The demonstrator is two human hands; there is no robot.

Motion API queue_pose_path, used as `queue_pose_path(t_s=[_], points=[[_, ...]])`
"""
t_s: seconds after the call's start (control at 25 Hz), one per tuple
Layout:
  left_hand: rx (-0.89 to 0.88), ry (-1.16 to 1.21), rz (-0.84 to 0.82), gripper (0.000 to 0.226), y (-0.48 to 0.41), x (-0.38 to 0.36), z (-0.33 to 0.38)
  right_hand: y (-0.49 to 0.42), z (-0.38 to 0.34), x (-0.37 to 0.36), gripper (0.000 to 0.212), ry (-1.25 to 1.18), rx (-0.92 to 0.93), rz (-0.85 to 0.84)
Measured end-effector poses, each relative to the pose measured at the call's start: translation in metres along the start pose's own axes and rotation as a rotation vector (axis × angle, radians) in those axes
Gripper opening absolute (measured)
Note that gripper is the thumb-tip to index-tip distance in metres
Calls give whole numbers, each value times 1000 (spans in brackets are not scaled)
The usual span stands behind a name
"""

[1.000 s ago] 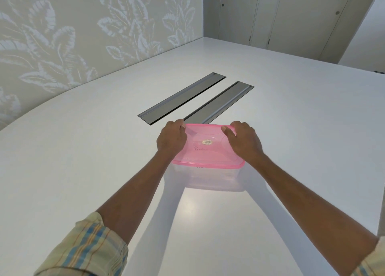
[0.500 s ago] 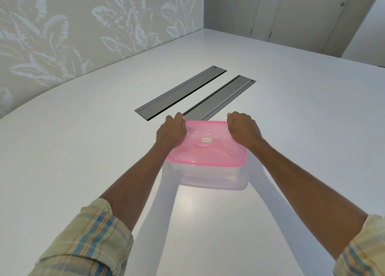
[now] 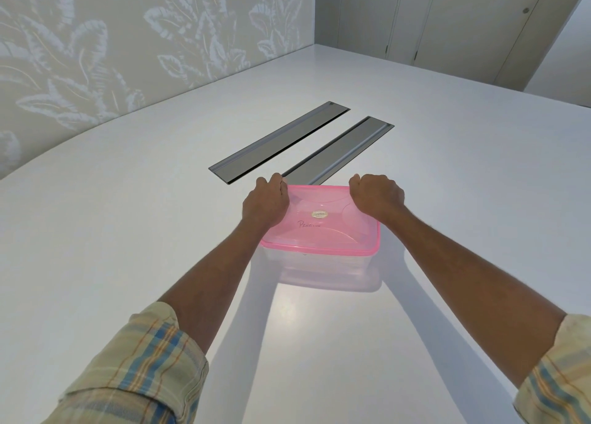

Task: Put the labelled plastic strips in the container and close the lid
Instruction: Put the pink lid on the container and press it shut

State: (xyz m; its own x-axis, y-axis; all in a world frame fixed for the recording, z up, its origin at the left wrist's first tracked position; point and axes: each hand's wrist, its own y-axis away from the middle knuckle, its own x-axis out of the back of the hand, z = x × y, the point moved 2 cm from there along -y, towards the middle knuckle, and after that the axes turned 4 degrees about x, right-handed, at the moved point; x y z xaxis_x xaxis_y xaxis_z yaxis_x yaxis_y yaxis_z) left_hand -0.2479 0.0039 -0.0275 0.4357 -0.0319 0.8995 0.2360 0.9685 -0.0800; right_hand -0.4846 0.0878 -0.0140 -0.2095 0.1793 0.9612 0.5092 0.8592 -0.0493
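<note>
A clear plastic container point(image 3: 323, 268) stands on the white table point(image 3: 128, 247) with a translucent pink lid point(image 3: 326, 231) lying flat on top. The lid carries a small oval sticker and handwriting. My left hand point(image 3: 265, 204) is curled over the lid's far left corner. Over the far right corner sits my right hand point(image 3: 377, 196), fingers also bent down over the rim. No labelled strips show; the container's inside is hazy through the lid and wall.
Two long grey metal cable flaps point(image 3: 278, 144) point(image 3: 342, 150) are set flush into the table just beyond the container. A leaf-patterned wall point(image 3: 112, 46) runs along the left, and cabinet doors point(image 3: 447, 17) stand at the back.
Both hands have slid from the lid's middle sides to its far corners, and the lid now lies level. The camera has tilted down slightly.
</note>
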Motion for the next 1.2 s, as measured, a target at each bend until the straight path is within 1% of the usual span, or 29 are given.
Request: queue_pose_path(t_s=[0.2,0.28,0.36,0.52,0.64,0.72,0.84,0.92,1.0,1.2], points=[[-19,-21,5,37,-1,0,0,-7,2,-1,47,-43,-52,-53],[-41,-53,3,37,-1,-2,0,-10,5,-2,43,-88,-30,-63],[-23,-28,25,36,0,0,0,-14,6,-2,40,-103,16,-92],[-3,-25,14,31,0,-3,-1,-16,10,-3,43,-117,70,-112],[-1,0,0,34,-2,-3,0,-14,11,-4,44,-132,89,-150],[19,-31,-19,42,-4,-2,-1,-16,11,-4,46,-161,61,-141],[172,55,-31,56,-6,0,-3,-17,12,-6,47,-239,-4,-144],[228,83,-47,61,-7,-1,-5,-17,16,-9,46,-349,-71,-148],[224,88,-49,63,-8,-2,-5,-16,19,-10,47,-429,-134,-142],[212,72,-29,62,-8,-2,-6,-17,21,-14,53,-467,-163,-136]])
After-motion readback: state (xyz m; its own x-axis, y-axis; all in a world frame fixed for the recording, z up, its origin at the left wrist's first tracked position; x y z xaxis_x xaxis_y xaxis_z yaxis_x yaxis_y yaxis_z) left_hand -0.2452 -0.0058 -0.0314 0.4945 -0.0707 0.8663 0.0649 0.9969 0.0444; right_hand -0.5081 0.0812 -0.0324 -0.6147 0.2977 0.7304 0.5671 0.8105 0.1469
